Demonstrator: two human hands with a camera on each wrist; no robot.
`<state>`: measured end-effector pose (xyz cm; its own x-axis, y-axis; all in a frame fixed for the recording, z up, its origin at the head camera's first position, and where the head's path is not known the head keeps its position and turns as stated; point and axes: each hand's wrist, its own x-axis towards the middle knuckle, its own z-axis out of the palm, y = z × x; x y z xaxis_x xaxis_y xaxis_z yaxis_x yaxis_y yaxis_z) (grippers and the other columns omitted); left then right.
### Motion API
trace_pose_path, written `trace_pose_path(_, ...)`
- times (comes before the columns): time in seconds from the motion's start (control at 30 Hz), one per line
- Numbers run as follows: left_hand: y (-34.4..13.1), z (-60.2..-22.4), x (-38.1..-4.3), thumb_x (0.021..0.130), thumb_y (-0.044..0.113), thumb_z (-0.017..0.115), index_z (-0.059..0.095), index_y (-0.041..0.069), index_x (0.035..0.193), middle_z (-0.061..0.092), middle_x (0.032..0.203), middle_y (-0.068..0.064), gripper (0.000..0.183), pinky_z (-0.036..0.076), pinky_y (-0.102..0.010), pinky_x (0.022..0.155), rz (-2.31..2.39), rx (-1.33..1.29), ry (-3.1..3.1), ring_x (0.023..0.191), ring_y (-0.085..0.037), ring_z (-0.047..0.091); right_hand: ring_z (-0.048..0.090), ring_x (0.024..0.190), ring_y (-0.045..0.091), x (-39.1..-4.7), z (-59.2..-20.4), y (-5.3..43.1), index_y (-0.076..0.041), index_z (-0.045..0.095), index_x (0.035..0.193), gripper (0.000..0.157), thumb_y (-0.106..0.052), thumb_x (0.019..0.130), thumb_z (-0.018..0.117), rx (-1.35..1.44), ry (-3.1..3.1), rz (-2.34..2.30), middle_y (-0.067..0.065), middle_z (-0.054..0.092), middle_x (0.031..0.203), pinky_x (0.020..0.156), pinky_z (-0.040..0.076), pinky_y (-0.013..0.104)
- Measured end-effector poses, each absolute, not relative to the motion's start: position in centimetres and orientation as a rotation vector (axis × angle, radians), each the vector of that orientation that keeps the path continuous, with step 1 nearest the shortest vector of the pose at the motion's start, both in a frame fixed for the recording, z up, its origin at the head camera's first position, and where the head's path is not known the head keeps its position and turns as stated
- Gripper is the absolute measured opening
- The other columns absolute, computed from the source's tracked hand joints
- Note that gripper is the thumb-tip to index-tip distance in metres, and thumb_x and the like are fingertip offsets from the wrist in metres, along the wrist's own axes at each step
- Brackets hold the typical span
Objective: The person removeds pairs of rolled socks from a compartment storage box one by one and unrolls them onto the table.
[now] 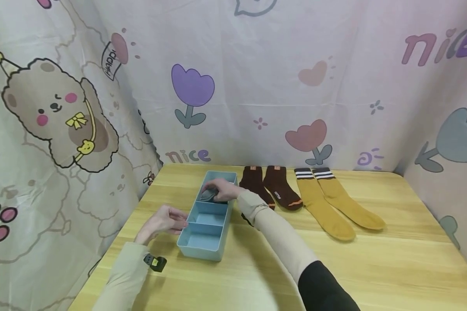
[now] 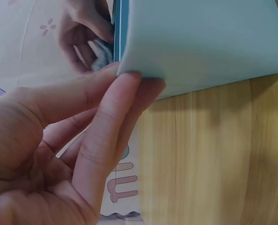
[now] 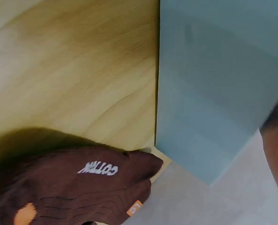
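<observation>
A light blue box (image 1: 201, 252) with three compartments in a row stands lengthwise on the table. At its left side, my left hand (image 1: 165, 221) pinches the rim between thumb and fingers, as the left wrist view shows closely. My right hand (image 1: 222, 189) reaches into the far compartment and holds a bundled grey sock (image 1: 207, 195) there, partly hidden by the fingers. In the left wrist view this grey bundle (image 2: 101, 55) shows between the right fingertips. The middle and near compartments hold nothing. In the right wrist view the box's outer side wall (image 3: 214, 93) fills the right part.
A pair of dark brown socks (image 1: 280, 190) with orange toes lies right of the box, partly behind my right forearm. Further right lies a pair of mustard socks (image 1: 327, 207) with striped cuffs. A printed curtain (image 1: 233, 86) hangs behind the wooden table (image 1: 373, 268).
</observation>
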<state>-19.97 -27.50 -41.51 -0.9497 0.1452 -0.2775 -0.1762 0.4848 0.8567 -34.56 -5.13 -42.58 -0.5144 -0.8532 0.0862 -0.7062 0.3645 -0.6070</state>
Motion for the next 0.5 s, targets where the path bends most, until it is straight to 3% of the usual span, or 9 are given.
trace_pose_path(0.2, -27.0, -41.2, -19.9, 0.088, -0.003, 0.070, 0.062, -0.018, 0.121, 0.075, 0.097, -0.024, 0.037, 0.063, -0.033, 0.069, 1.401, -0.019, 2.469, 0.078, -0.017, 0.073, 0.062, 0.125, 0.026, -33.4, -41.8, -2.1, -0.004, 0.058, 0.125, 0.044, 0.013, 0.084, 0.061, -1.300, 2.291, -1.279, 0.015, 0.066, 0.132, 0.097, 0.050, 0.026)
trace_pose_path(0.3, -26.8, -41.0, -19.6, 0.089, -0.003, 0.069, 0.062, -0.017, 0.121, 0.074, 0.098, -0.025, 0.036, 0.064, -0.036, 0.070, 1.352, -0.009, 2.520, 0.079, -0.018, 0.072, 0.063, 0.120, 0.024, -32.5, -41.2, -0.5, -0.006, 0.059, 0.125, 0.044, 0.011, 0.085, 0.062, -1.264, 2.252, -1.404, 0.014, 0.066, 0.132, 0.094, 0.050, 0.026)
trace_pose_path(0.5, -25.8, -40.7, -18.8, 0.089, -0.003, 0.069, 0.060, -0.015, 0.125, 0.068, 0.117, -0.032, 0.040, 0.063, -0.041, 0.080, 1.250, 0.060, 2.706, 0.095, -0.036, 0.073, 0.066, 0.114, 0.020, -30.2, -40.3, 2.3, -0.008, 0.061, 0.130, 0.044, 0.005, 0.088, 0.066, -1.296, 2.276, -1.442, 0.013, 0.069, 0.131, 0.094, 0.050, 0.025)
